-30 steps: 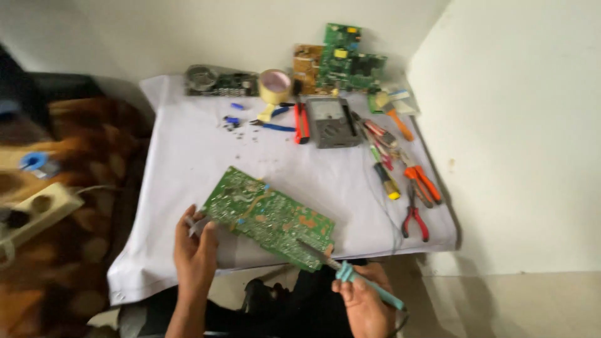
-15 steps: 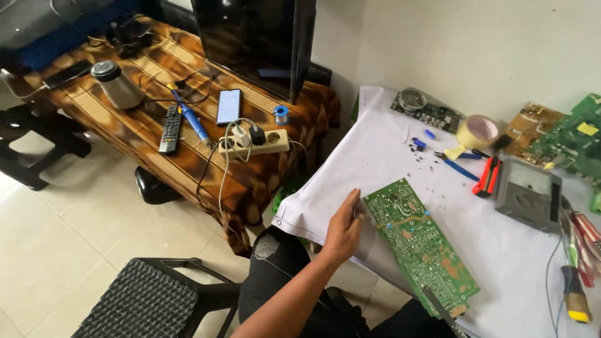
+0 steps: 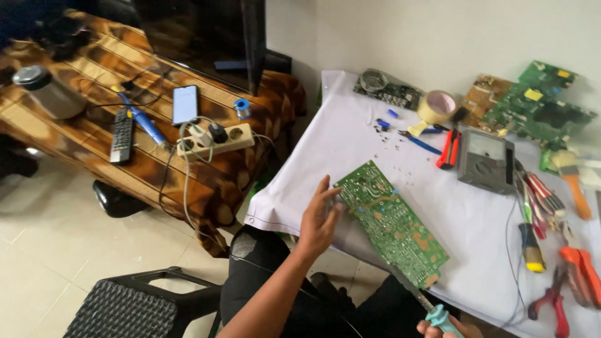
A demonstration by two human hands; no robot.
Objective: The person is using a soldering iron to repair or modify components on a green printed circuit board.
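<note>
1. The left hand (image 3: 319, 219) held the near-left end of a green circuit board (image 3: 391, 222), its fingers (image 3: 330, 191) spread along the board's edge with the thumb underneath.
2. The board lay tilted at the front edge of the white-covered counter (image 3: 350, 141), its left end lifted by the hand and its far end resting near the counter's front edge.
3. The right hand (image 3: 447, 327) showed only partly at the bottom of the view; its fingers were closed around the teal handle of a soldering iron (image 3: 421, 302), whose tip reached the board's lower right corner.
4. Farther back on the counter sat a grey multimeter (image 3: 485, 161), a roll of tape (image 3: 436, 106), red-handled cutters (image 3: 448, 150) and more green boards (image 3: 538, 109).
5. To the right lay screwdrivers (image 3: 531, 247), a brush (image 3: 571, 178) and orange pliers (image 3: 579, 269).
6. On the patterned low table (image 3: 81, 169) to the left were a power strip (image 3: 216, 138), a phone (image 3: 185, 104) and a remote control (image 3: 121, 134).
</note>
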